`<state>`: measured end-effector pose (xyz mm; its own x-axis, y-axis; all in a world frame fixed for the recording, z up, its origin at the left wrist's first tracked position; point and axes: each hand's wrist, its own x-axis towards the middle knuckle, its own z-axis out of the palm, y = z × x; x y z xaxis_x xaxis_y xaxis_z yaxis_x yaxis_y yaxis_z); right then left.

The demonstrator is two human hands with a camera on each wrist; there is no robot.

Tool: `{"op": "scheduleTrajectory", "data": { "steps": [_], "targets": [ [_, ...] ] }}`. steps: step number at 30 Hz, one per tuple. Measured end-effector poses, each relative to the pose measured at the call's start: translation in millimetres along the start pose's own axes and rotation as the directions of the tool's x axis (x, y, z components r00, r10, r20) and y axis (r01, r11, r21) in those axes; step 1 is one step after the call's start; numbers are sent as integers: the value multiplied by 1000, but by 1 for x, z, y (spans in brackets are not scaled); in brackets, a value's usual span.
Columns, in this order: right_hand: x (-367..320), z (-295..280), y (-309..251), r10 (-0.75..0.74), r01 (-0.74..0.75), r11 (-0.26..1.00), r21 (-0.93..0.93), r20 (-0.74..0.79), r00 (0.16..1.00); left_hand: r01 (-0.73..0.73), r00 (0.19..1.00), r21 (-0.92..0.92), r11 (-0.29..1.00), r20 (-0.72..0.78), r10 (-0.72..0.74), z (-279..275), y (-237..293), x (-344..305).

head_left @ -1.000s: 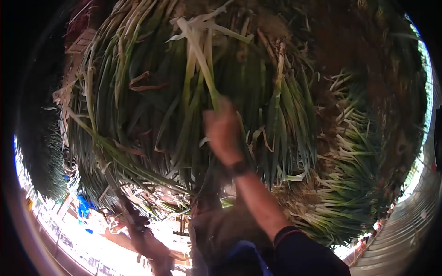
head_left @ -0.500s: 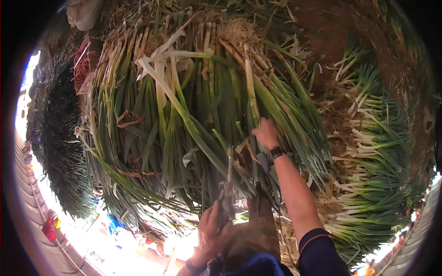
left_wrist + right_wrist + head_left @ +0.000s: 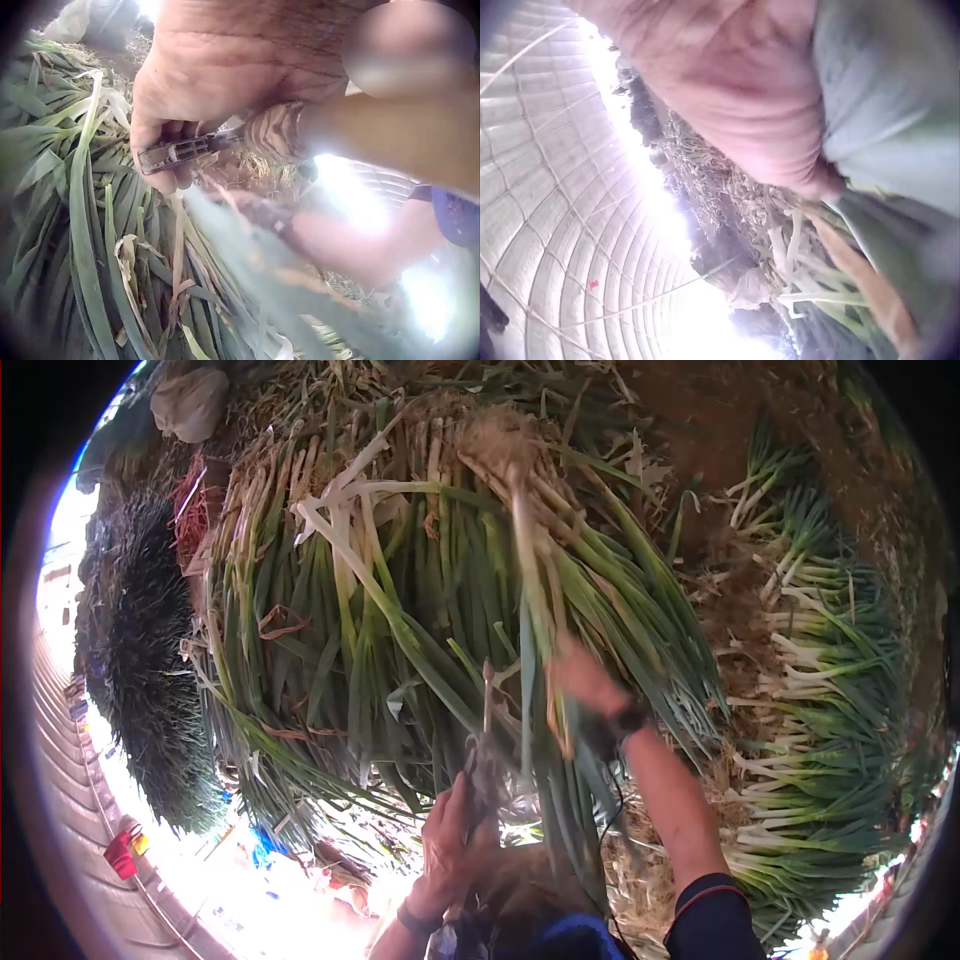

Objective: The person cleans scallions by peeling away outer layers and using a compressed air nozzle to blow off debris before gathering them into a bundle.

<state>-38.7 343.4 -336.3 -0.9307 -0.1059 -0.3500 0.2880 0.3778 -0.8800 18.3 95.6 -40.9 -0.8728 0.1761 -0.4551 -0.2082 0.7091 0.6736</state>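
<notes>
Your right hand [image 3: 585, 678] curls its fingers round a leek [image 3: 530, 560]; your left hand [image 3: 450, 845] curls its fingers round a tool [image 3: 488, 705], type unclear. Change: the leek's leaves now hang toward you, clear of the pile [image 3: 330, 620]. Looks partly freed; roots blurred, over the pile's far side.

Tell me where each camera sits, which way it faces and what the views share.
Head: on the person's head, looking forward and down at the pile of green stalks; left hand, right hand and both forearms show.
Left wrist: on that wrist, looking past the left hand's curled fingers and dark tool to the pile; the right forearm shows, blurred.
Right wrist: on that wrist, looking past the right hand and held leaves towards a ribbed roof.
Head and left wrist share both hands and the pile.
</notes>
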Motion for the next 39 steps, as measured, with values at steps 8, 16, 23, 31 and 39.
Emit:
{"op": "scheduleTrajectory", "data": {
  "steps": [8,16,23,31,39],
  "targets": [
    [-93,-1,-98,444,-425,896,-129,265,856,106,992,52,993,67,-110,19,4,-5],
    [-82,-22,-111,279,-308,904,297,138,950,83,981,149,985,164,-108,52,25,-22],
    [-69,-39,-104,252,-251,879,406,52,966,101,979,151,983,163,-125,47,29,9],
    [-49,-58,-83,342,-358,746,562,139,929,78,982,185,980,157,-108,48,47,63],
    [-44,-54,-82,188,-118,837,535,-78,979,-39,998,272,962,52,26,47,37,196]
  ]
}}
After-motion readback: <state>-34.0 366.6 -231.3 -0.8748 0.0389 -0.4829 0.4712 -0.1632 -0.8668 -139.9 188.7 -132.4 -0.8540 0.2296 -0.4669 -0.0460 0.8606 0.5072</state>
